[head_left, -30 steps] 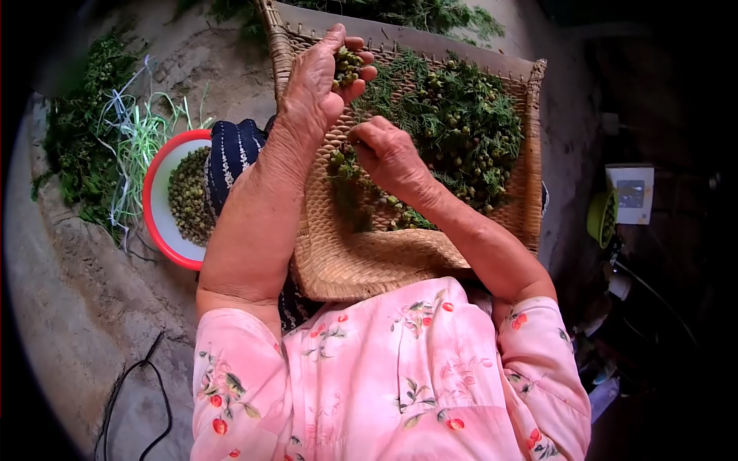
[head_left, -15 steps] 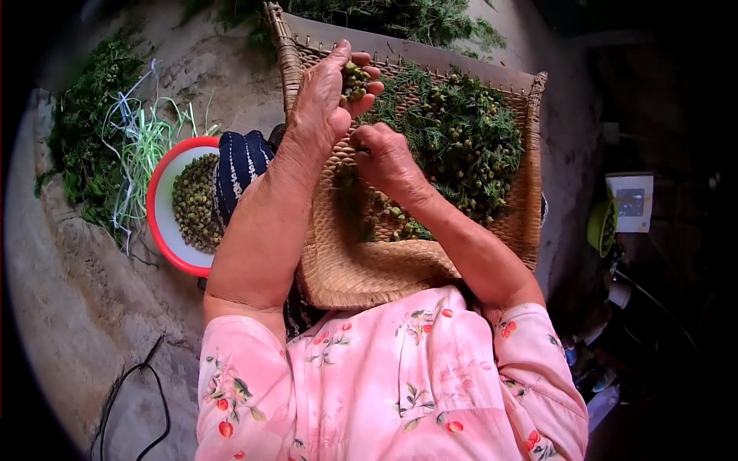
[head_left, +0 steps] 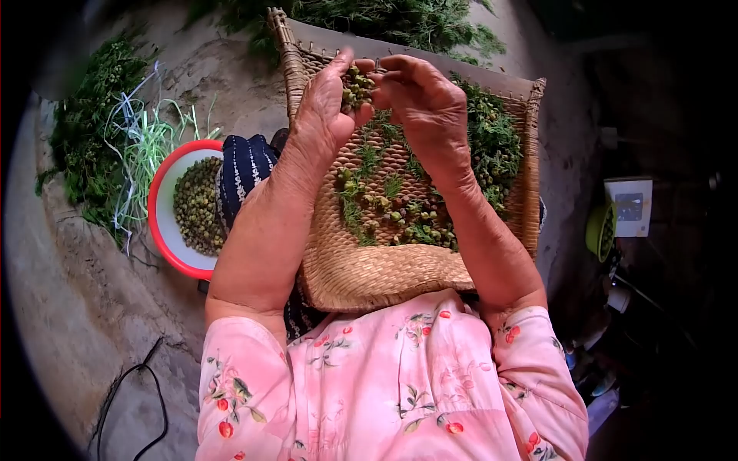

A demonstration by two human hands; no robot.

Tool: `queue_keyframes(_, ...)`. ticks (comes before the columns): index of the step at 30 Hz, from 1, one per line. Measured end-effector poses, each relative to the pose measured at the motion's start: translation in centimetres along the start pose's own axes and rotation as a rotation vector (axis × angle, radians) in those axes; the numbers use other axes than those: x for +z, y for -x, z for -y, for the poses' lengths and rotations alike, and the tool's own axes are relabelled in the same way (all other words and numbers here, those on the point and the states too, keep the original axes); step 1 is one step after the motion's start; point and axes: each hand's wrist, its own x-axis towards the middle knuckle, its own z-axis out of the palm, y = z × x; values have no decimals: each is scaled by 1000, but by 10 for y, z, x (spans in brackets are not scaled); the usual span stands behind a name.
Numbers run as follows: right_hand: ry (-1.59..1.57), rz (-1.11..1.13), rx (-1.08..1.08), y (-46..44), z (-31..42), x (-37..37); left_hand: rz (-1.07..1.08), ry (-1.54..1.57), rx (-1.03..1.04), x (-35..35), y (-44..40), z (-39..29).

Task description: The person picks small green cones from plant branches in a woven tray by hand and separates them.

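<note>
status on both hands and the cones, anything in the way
Left hand cupped, holding cones. Right hand close beside it, grip unclear. More cones in woven basket, among green sprigs. No obstruction seen.

Pale plastic strips (head_left: pixel 146 150) lay tangled on the rough floor (head_left: pixel 84 307) — a black cord (head_left: pixel 144 365) looped below them, a white box (head_left: pixel 633 207) well to their right.

Reference item: the tray (head_left: pixel 369 280), near edge against the shirt (head_left: pixel 361 384). On the tray: sprigs (head_left: pixel 493 131) along its right side, loose pods (head_left: pixel 419 223) towards its near half. Over its far half: left hand (head_left: pixel 324 104), with a handful of pods (head_left: pixel 356 88) in the palm, and right hand (head_left: pixel 434 115). Left of the tray: bowl (head_left: pixel 161 207) containing pods, then strings (head_left: pixel 146 173), then a heap of greenery (head_left: pixel 84 131). Beyond its far edge: branches (head_left: pixel 407 21). Right, well apart: smaller bowl (head_left: pixel 598 234), box (head_left: pixel 636 209).
</note>
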Motion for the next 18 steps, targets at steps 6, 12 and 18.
queue_keyframes(6, 342, 234, 113, 32, -38, -6, 80, 42, 60, -9, -13, 2)
queue_keyframes(12, 680, 516, 62, 71, -58, 22, 101, 20, 100, -11, -14, 3)
queue_keyframes(18, 597, 226, -39, 59, -61, 14, 73, -7, 85, -7, -9, 0)
